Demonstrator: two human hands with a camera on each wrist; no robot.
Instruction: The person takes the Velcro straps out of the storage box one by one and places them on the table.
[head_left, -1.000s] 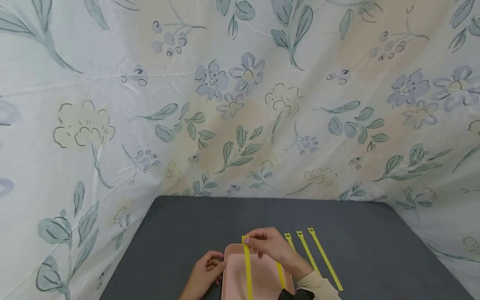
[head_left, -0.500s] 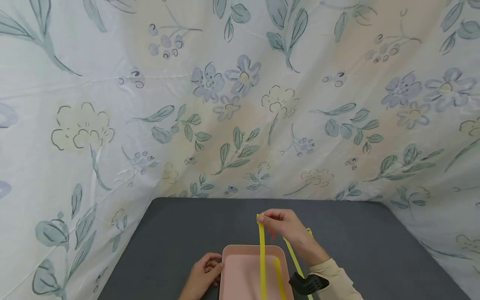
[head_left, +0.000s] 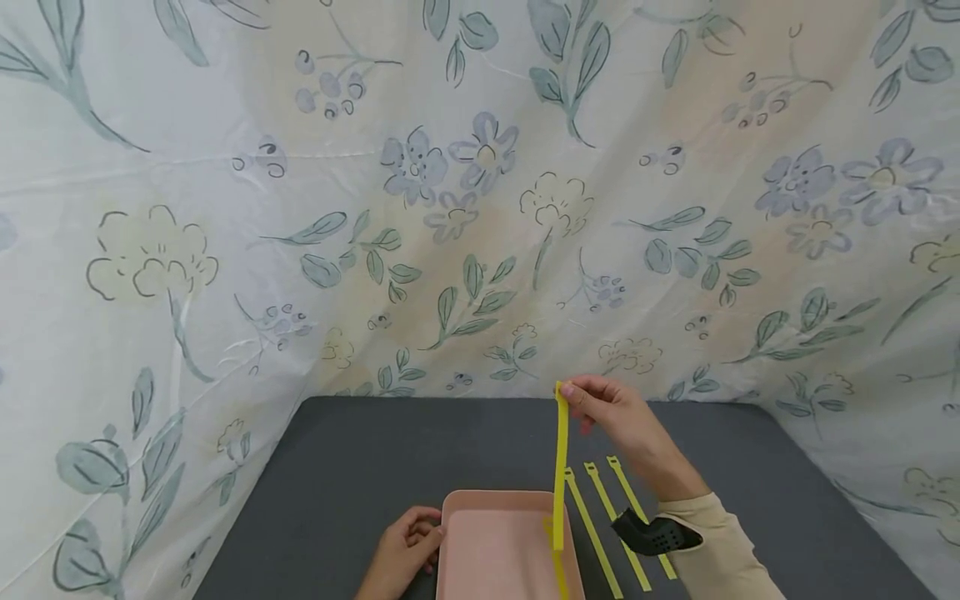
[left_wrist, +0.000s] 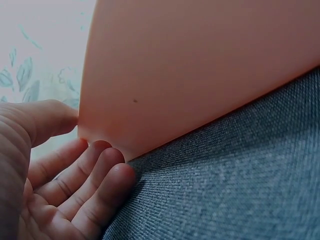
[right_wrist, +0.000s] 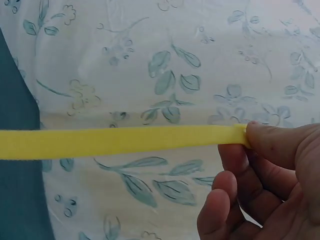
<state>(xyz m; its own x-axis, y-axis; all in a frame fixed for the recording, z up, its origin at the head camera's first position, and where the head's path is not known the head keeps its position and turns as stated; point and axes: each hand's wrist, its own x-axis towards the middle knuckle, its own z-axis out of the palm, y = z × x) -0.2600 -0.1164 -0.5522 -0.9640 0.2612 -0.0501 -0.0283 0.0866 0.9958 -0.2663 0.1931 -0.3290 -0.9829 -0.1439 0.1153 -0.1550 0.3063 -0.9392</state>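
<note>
In the head view, my right hand [head_left: 611, 408] pinches one end of a yellow cable tie [head_left: 561, 475] between thumb and fingers. The tie hangs down over the right side of a pink tray [head_left: 495, 500]. In the right wrist view the held cable tie [right_wrist: 125, 142] runs from the pinch out past the left edge. Another yellow cable tie [head_left: 560, 579] lies in the tray at its right, partly hidden by the hanging one. My left hand [head_left: 405, 550] holds the tray's left side. In the left wrist view, its thumb and curled fingertips touch the tray's edge [left_wrist: 190, 65].
To the right of the tray, 3 yellow cable ties [head_left: 592, 533] with slotted heads lie side by side on the dark grey tabletop [head_left: 360, 467]. The right sleeve and black wrist device [head_left: 652, 533] partly cover them. A floral cloth [head_left: 480, 208] hangs behind the table.
My right hand has lifted the cable tie and moved right and away from me, from over the tray's middle to above its right rim. The left hand stays at the tray's side.
</note>
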